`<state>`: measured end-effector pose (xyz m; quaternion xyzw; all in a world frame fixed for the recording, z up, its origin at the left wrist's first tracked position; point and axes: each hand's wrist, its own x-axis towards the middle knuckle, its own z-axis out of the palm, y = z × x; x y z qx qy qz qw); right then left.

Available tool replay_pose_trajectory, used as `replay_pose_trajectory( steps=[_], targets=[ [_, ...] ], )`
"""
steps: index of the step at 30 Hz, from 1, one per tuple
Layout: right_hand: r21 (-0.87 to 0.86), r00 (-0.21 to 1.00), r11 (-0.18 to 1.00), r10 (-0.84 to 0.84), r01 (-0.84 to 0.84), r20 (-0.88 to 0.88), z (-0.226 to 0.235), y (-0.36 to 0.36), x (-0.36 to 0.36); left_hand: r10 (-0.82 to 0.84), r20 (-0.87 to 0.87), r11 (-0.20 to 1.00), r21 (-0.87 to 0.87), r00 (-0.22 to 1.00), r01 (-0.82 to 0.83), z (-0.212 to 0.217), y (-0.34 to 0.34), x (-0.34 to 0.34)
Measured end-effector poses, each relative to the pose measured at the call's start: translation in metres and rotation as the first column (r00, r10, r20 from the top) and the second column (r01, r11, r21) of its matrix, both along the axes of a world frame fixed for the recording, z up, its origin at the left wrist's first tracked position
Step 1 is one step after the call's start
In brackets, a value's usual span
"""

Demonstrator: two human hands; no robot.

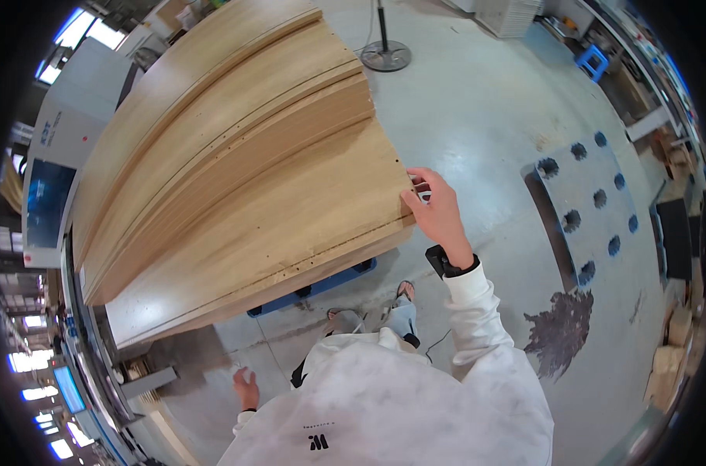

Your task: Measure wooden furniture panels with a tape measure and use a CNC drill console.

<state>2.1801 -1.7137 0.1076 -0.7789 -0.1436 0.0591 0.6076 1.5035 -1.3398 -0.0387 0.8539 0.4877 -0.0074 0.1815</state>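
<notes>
At the left end of the panel stack [252, 147] I see a pale machine cabinet [77, 116] with a dark screen [48, 194] on it. The person's left hand [246, 391] hangs low, on the near side of the stack and well apart from it, its fingers half curled and slightly parted. The wood-look front panel [314, 202] lies on the stack's lowest step, the one closest to the person, with small dark holes dotted along its near edge; a blue pallet [333, 282] shows under that side of the stack. Beyond the stack's right end stands a pole on a round base [385, 56]. At that end, the right hand [440, 208] meets the front panel's edge, thumb set apart from the bent fingers; whether they pinch it, I can't tell. Farther right of the stack lie a dark floor stain [558, 330] and a pale slab [576, 186] with blue-rimmed openings, then a blue stool [596, 54].
</notes>
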Motion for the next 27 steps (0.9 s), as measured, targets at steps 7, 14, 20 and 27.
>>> replay_pose_trajectory(
  steps=[7,14,20,27],
  targets=[
    [-0.172,0.939,0.949,0.212,-0.264,-0.269,-0.019,0.019,0.104,0.288,-0.179,0.744,-0.577,0.941,-0.337,-0.015,-0.086,-0.026],
    [-0.157,0.957,0.955,0.27,-0.253,0.102,-0.009,0.019,0.076,0.18,0.39,0.958,-0.279,0.903,-0.07,-0.042,-0.143,0.002],
    [-0.073,0.949,0.952,0.287,-0.298,-0.132,-0.012,0.008,0.093,0.308,0.184,0.915,-0.327,0.933,-0.237,-0.092,-0.138,-0.012],
    [-0.04,0.945,0.948,0.312,-0.317,-0.094,-0.026,-0.019,0.055,0.248,0.226,0.899,-0.415,0.942,-0.137,-0.099,-0.137,-0.001]
  ],
)
